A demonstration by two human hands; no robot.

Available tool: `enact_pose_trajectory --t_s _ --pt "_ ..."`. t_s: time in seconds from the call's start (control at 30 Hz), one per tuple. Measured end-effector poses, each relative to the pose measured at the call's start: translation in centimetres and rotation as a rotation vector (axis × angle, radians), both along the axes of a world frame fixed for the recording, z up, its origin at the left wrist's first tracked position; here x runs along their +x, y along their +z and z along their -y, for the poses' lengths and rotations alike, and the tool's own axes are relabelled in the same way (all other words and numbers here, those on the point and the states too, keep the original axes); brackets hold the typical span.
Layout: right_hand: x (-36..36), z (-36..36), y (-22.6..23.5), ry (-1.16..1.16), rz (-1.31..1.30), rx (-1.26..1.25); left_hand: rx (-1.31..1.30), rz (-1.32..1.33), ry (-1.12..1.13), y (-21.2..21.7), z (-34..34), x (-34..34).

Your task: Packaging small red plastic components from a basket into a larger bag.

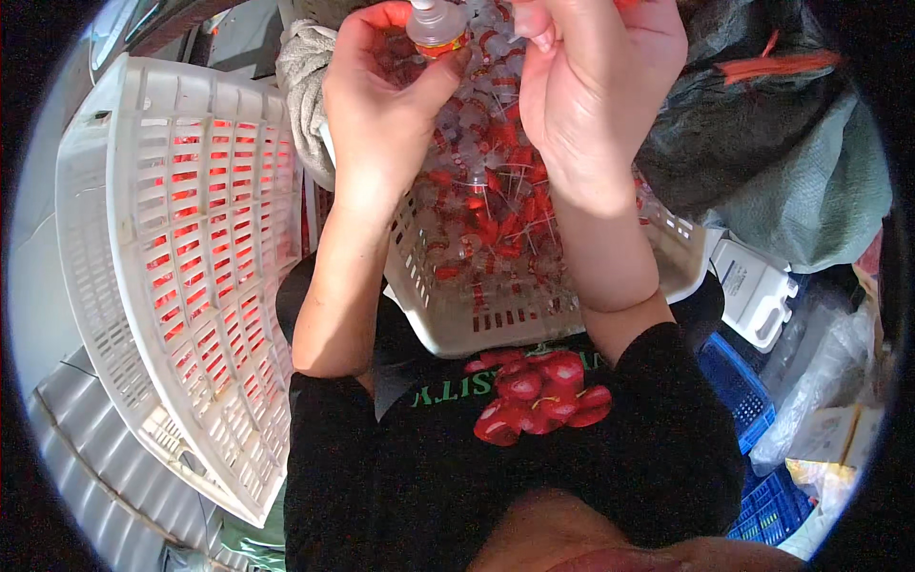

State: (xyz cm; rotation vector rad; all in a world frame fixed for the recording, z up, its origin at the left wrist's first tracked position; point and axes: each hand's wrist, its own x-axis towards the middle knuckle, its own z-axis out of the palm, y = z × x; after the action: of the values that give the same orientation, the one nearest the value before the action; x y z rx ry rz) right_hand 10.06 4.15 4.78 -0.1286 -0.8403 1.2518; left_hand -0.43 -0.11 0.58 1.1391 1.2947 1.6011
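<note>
My left hand (381, 114) is closed around a small clear plastic bottle (438, 21) with a red and yellow band and a white top, at the upper edge of the head view. Just right of it, my right hand (602, 105) is raised with its fingers curled together. What those fingers pinch, if anything, is cut off or hidden. Below both hands stands a white plastic basket (434, 329), filled with many small clear bottles (467, 119) with red bands. Red pieces and thin clear sticks (510, 205) lie among them.
Two white slatted crates (129, 286) stand on edge at left, with red showing through the slots. A grey cloth (307, 95) hangs by the basket's rim. To the right are a dark green sheet (810, 214), a white jug (748, 296) and blue crates (739, 386).
</note>
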Motion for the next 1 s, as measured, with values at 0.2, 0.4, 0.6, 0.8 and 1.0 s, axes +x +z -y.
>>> enact_pose_trajectory --t_s 0.2,0.4,0.6,0.8,1.0 --pt "-0.5 -0.7 -0.1 0.028 -0.083 0.121 0.012 0.052 -0.011 0.2 0.0 0.3" --pt "0.4 1.2 0.8 -0.114 0.236 -0.220 -0.006 0.003 -0.016 0.1 0.1 0.0" --pt "-0.2 -0.8 -0.9 -0.006 -0.073 0.108 0.002 0.015 -0.031 0.0 -0.1 0.3" --pt "-0.7 -0.9 -1.1 0.011 -0.084 0.105 -0.015 -0.011 -0.006 0.1 -0.1 -0.1" --pt "-0.4 -0.8 -0.6 0.000 -0.032 0.141 -0.015 0.017 -0.023 0.1 -0.1 -0.2"
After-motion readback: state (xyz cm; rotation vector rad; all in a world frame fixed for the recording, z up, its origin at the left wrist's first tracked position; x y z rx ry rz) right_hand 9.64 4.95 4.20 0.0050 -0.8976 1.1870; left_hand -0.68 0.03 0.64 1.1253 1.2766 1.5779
